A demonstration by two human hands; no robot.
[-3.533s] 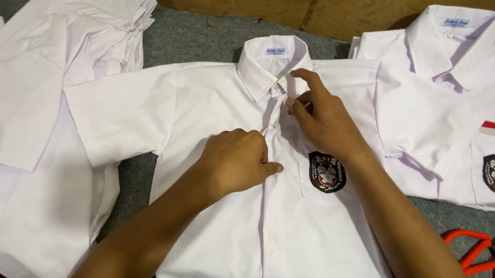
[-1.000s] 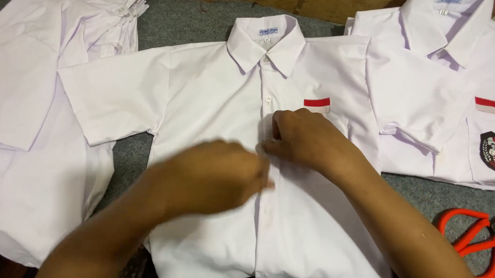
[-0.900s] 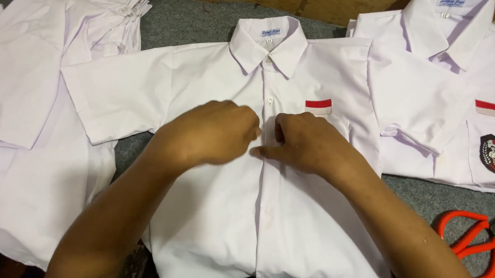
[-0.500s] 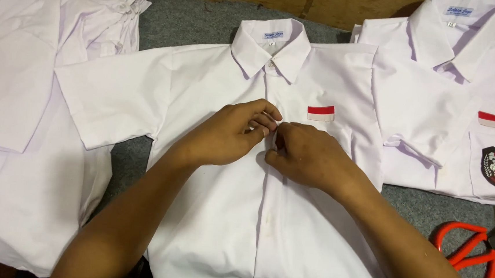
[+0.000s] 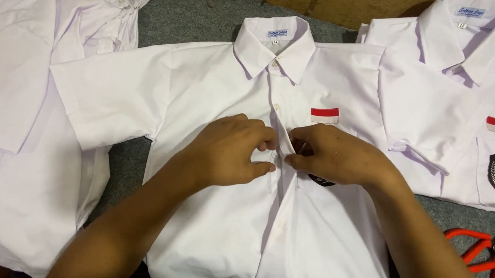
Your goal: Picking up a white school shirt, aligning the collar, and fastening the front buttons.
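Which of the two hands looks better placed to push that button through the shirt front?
Probably the left hand: its fingertips pinch at the small white button on the shirt. The right hand grips the placket edge beside it, likely steadying the hole.

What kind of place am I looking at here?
Probably a garment workshop or uniform packing area. Several identical white short-sleeved shirts lie on a grey felt-covered table, more are stacked to the left, and red-handled scissors sit at the right.
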